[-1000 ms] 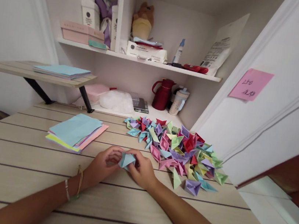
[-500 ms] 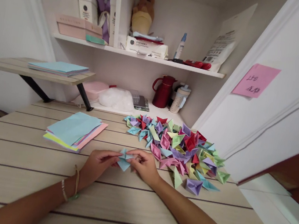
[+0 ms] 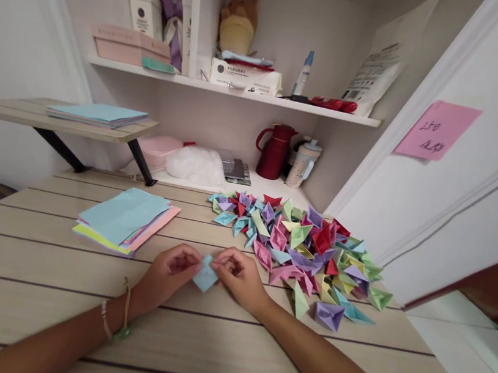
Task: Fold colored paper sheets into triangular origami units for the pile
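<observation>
Between my hands is a small piece of folded light-blue paper (image 3: 205, 275), shaped like a flat diamond with one corner pointing down. My left hand (image 3: 172, 268) pinches its left corner between thumb and fingers. On the opposite corner, the thumb and fingers of my right hand (image 3: 239, 274) are closed. Just beyond my right hand spreads a heap of folded paper boats (image 3: 299, 258) in many colours. A purple boat (image 3: 329, 316) lies at the heap's near edge. Off to the left sits a stack of coloured paper sheets (image 3: 124, 215), light blue on top.
A small raised wooden shelf (image 3: 5, 108) on black brackets holds more paper (image 3: 96, 114) at the left. Behind the table stand a red jug (image 3: 275, 152), a speckled cup (image 3: 303, 164) and a white plastic bag (image 3: 196, 164). A pink note (image 3: 437, 131) is stuck on the right wall.
The blue paper has gone from a partly raised, creased form to a flatter diamond between my fingers. Both hands still grip its sides. The view has shifted slightly.
</observation>
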{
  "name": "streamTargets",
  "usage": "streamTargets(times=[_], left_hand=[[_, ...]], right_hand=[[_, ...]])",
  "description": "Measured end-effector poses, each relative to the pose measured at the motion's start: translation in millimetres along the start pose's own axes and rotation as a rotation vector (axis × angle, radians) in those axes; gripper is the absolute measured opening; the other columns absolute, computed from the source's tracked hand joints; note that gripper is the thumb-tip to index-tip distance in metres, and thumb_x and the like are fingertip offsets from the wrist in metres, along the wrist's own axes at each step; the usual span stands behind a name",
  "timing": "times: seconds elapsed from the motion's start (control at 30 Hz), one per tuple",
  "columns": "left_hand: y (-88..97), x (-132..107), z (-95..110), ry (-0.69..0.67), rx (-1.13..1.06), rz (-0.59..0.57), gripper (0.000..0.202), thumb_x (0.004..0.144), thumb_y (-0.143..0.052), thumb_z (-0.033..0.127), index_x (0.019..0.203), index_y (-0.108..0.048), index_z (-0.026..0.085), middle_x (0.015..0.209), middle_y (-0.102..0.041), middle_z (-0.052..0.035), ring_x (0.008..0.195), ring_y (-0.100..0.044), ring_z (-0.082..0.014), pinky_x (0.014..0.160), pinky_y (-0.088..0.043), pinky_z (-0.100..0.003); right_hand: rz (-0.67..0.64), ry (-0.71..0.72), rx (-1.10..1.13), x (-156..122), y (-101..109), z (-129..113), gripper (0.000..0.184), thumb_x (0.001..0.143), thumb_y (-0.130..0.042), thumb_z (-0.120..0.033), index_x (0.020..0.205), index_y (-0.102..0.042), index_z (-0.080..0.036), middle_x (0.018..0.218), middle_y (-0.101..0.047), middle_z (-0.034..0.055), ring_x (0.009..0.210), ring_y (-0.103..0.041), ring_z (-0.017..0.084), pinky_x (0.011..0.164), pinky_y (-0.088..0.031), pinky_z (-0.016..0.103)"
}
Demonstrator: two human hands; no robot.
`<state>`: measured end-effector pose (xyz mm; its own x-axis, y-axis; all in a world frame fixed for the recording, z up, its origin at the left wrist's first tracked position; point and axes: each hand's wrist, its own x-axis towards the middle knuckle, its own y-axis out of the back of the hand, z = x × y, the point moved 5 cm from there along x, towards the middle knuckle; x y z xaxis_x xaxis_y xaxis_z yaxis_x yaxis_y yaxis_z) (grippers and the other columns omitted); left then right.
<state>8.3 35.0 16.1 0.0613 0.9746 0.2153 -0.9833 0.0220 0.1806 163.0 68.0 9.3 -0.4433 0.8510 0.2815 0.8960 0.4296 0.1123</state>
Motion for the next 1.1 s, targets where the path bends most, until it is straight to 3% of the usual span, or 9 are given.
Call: streamTargets(times=[0.13,0.27,0.37,0.53,0.63,0.73,0.9,1.0,1.1], left_hand=[[1.4,2.9,-1.6,-0.020,-0.006,-0.028,0.009,0.072,-0.062,0.022,0.078,-0.066,0.016,0.076,-0.066,-0.0027,0.071,-0.060,-0.0143,0.066,-0.049,-0.024],[-1.2,5.7,-9.7,0.019,-0.159,-0.083,0.023,0.068,-0.066,0.020,0.091,-0.064,0.017,0.091,-0.067,-0.0052,0.083,-0.061,-0.0183,0.074,-0.050,-0.029],[-4.5,6.2,-11.4,0.021,-0.201,-0.108,0.035,0.061,-0.071,0.017,0.096,-0.063,0.017,0.096,-0.067,-0.0061,0.087,-0.061,-0.0199,0.077,-0.050,-0.032],[-1.9,3.9,-2.7,0.004,0.020,-0.047,0.024,0.068,-0.066,0.025,0.090,-0.065,0.016,0.090,-0.067,-0.0060,0.081,-0.061,-0.0186,0.073,-0.049,-0.029],[-0.1,1.5,2.6,0.010,0.198,-0.026,0.017,0.075,-0.058,0.030,0.079,-0.067,0.016,0.070,-0.066,-0.0024,0.065,-0.058,-0.0146,0.061,-0.047,-0.023],[-2.9,0.2,2.8,0.061,0.169,-0.072,0.020,0.078,-0.054,0.032,0.073,-0.064,0.016,0.058,-0.061,0.0004,0.056,-0.056,-0.0127,0.056,-0.045,-0.022],[-5.7,1.6,-2.9,0.067,0.079,-0.099,0.017,0.076,-0.056,0.029,0.085,-0.063,0.017,0.073,-0.066,-0.0019,0.069,-0.060,-0.0149,0.065,-0.046,-0.023],[-3.5,2.8,-10.8,0.073,0.013,-0.055,0.028,0.071,-0.063,0.028,0.096,-0.057,0.017,0.085,-0.067,-0.0041,0.078,-0.061,-0.0170,0.070,-0.047,-0.026],[-2.3,2.6,-12.5,0.050,0.065,-0.037,0.030,0.067,-0.066,0.028,0.093,-0.056,0.017,0.082,-0.065,-0.0032,0.076,-0.060,-0.0166,0.069,-0.046,-0.025]], right_hand=[[-0.024,0.043,-0.129,-1.4,-0.2,-4.3,0.020,0.071,-0.064,-0.035,0.080,-0.062,-0.017,0.052,-0.046,-0.0050,0.044,-0.039,0.006,0.042,-0.031,0.017],[-0.030,0.101,-0.143,-0.8,0.4,-7.7,0.030,0.062,-0.072,-0.032,0.088,-0.063,-0.019,0.070,-0.051,-0.0017,0.049,-0.041,0.007,0.046,-0.035,0.018],[-0.030,0.105,-0.153,0.1,0.8,-7.5,0.031,0.064,-0.070,-0.032,0.092,-0.063,-0.020,0.078,-0.051,0.0004,0.051,-0.043,0.007,0.046,-0.036,0.018],[0.006,0.137,-0.249,-0.1,2.1,-10.4,0.023,0.074,-0.062,-0.032,0.094,-0.065,-0.020,0.075,-0.051,0.0016,0.054,-0.043,0.009,0.049,-0.036,0.019],[0.017,0.139,-0.298,-0.4,2.5,-11.6,0.021,0.077,-0.059,-0.033,0.090,-0.067,-0.019,0.069,-0.051,0.0011,0.054,-0.044,0.009,0.049,-0.035,0.020],[-0.007,0.097,-0.290,0.3,1.9,-7.7,0.024,0.079,-0.056,-0.037,0.085,-0.068,-0.017,0.058,-0.050,-0.0006,0.050,-0.044,0.009,0.047,-0.034,0.020],[-0.038,-0.011,-0.177,1.7,1.1,3.4,0.030,0.080,-0.053,-0.041,0.089,-0.066,-0.016,0.056,-0.058,0.0004,0.047,-0.050,0.010,0.045,-0.036,0.019],[-0.019,-0.023,-0.205,0.7,1.4,4.3,0.029,0.079,-0.055,-0.041,0.091,-0.066,-0.017,0.056,-0.060,0.0008,0.048,-0.053,0.011,0.046,-0.038,0.019],[-0.033,0.001,-0.255,-1.4,-0.5,1.0,0.027,0.081,-0.052,-0.039,0.086,-0.067,-0.017,0.058,-0.062,0.0016,0.050,-0.056,0.011,0.048,-0.039,0.019]])
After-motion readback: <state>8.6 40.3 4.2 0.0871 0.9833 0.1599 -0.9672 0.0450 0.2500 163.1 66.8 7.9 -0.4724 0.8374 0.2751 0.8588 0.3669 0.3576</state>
